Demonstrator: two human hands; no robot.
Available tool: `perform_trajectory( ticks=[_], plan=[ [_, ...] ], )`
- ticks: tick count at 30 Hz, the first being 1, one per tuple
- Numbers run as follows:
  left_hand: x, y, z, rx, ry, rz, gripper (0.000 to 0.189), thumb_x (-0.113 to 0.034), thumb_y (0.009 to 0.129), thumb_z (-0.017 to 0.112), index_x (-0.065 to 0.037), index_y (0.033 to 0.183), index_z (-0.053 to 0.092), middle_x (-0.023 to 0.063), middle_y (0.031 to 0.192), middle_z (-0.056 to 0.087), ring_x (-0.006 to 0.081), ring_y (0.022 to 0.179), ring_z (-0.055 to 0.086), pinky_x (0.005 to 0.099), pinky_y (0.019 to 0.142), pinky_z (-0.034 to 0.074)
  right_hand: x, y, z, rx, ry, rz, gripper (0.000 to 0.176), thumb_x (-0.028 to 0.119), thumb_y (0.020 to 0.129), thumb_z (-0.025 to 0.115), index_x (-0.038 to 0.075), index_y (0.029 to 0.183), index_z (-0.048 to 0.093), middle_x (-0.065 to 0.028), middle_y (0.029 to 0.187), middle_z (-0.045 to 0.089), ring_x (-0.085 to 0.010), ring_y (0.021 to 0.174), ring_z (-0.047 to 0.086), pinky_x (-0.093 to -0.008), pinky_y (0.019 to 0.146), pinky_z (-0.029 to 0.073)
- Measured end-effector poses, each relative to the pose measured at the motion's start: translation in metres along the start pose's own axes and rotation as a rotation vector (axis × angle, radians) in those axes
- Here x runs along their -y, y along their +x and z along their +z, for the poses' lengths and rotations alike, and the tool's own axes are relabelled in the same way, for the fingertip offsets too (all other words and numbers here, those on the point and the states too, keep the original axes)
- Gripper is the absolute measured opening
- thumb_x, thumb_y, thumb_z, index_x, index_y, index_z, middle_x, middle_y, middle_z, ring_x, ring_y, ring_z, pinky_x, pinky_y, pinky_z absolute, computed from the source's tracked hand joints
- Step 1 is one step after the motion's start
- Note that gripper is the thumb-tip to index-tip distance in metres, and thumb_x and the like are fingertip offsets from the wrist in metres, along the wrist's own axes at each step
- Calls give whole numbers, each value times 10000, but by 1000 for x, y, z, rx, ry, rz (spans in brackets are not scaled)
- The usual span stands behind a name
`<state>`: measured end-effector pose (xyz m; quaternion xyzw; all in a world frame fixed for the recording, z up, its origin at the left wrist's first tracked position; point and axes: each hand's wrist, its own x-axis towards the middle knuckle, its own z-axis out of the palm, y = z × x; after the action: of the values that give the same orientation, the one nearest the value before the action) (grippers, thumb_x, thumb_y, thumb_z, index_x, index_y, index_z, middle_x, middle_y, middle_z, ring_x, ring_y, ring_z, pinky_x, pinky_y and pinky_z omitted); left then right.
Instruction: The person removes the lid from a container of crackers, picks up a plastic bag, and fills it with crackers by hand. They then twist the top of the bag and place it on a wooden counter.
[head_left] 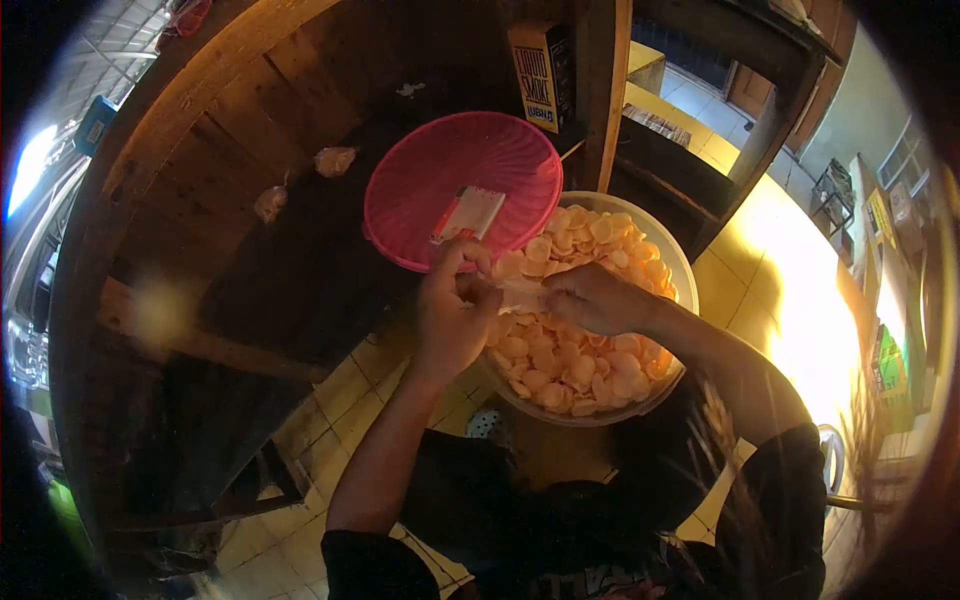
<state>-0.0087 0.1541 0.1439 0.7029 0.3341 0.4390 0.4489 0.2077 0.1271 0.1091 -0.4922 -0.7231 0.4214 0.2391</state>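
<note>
Both my hands meet over a large round tub [690, 270] heaped with pale orange crackers [545, 355]. Between them stretches a small clear plastic bag [522, 296]. My left hand [460, 305] pinches one side of it, thumb and forefinger curled together. The other side is gripped by my right hand [598, 300], its fingers closed and knuckles up. Just beyond my left hand lies a pink round lid [420, 170], overlapping the tub's far left rim in this view. A small white and red packet [470, 214] rests on the lid.
A "Liquid Smoke" box [538, 78] stands beside a wooden post [604, 100] at the back. Two small wrapped bundles, one a knotted bag [270, 203], lie on the dark wooden surface [250, 270] to the left. Yellow floor tiles [365, 385] show below.
</note>
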Motion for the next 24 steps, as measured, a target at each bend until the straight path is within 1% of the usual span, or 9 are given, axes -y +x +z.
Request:
perform_trajectory(
  ticks=[2, 3, 5, 7, 9, 11, 14, 17, 24],
  plan=[
    [0, -1, -3, -33, 67, 95, 195, 158, 736, 491, 11, 850, 548, 51, 970, 554, 62, 691, 559, 224, 608, 463, -20, 0, 7, 10, -271, -221, 409, 317, 880, 589, 39, 1181, 574, -227, 1087, 611, -312, 1015, 605, -428, 894, 469],
    [-1, -3, -4, -12, 96, 38, 203, 163, 731, 484, 30, 851, 578, 61, 981, 572, 70, 694, 571, 230, 612, 472, -29, -4, 14, 7, -270, -219, 409, 317, 880, 589, 39, 1181, 574, -227, 1087, 611, -312, 1015, 605, -428, 894, 469],
    [3, -3, -8, 12, 124, -15, 218, 168, 726, 476, 49, 851, 608, 71, 991, 591, 77, 697, 583, 236, 616, 481, -40, -16, 30, 72, -672, -87, 555, 357, 862, 627, 93, 1327, 477, -248, 1232, 535, -345, 1160, 532, -452, 993, 416],
    [14, -1, -11, 143, 236, 77, 192, 157, 780, 489, 38, 713, 623, 105, 1067, 594, 121, 758, 622, 260, 619, 526, -33, -28, 37, 125, -776, -137, 533, 319, 859, 627, 92, 1321, 489, -247, 1193, 559, -347, 1129, 556, -448, 958, 444],
    [14, -3, -6, 140, 192, -20, 185, 133, 805, 482, 34, 752, 628, 101, 988, 611, 120, 714, 623, 266, 600, 525, -17, -29, 37, 185, -875, -192, 512, 282, 856, 626, 91, 1315, 501, -246, 1154, 583, -349, 1098, 579, -444, 922, 473],
    [14, -3, -4, 137, 149, -113, 182, 110, 830, 475, 29, 791, 634, 98, 910, 629, 119, 670, 625, 273, 582, 525, 10, -19, 35, 467, -761, 80, 412, 179, 850, 592, 76, 1247, 557, -230, 1080, 620, -359, 1014, 621, -433, 828, 523],
    [20, -3, -2, 180, 243, -147, 177, 37, 889, 457, 23, 867, 632, 72, 796, 624, 115, 639, 630, 273, 576, 523, -13, -22, 46, 362, -813, -84, 316, 115, 841, 556, 55, 1147, 610, -213, 1006, 641, -350, 940, 649, -422, 748, 544],
    [16, -4, -1, 118, 216, -323, 175, -12, 921, 449, 18, 936, 621, 53, 711, 608, 116, 653, 636, 272, 577, 519, 6, -21, 35, 428, -781, -15, 241, 108, 846, 546, 41, 1062, 630, -203, 992, 638, -343, 938, 646, -418, 761, 541],
    [28, -6, -2, 129, 237, -289, 220, -38, 926, 473, 20, 1089, 607, 109, 928, 633, 139, 730, 653, 301, 662, 538, 7, -22, 4, 211, -599, 17, 271, 134, 811, 634, 23, 1055, 596, -177, 974, 637, -328, 915, 642, -415, 770, 539]
  ],
)
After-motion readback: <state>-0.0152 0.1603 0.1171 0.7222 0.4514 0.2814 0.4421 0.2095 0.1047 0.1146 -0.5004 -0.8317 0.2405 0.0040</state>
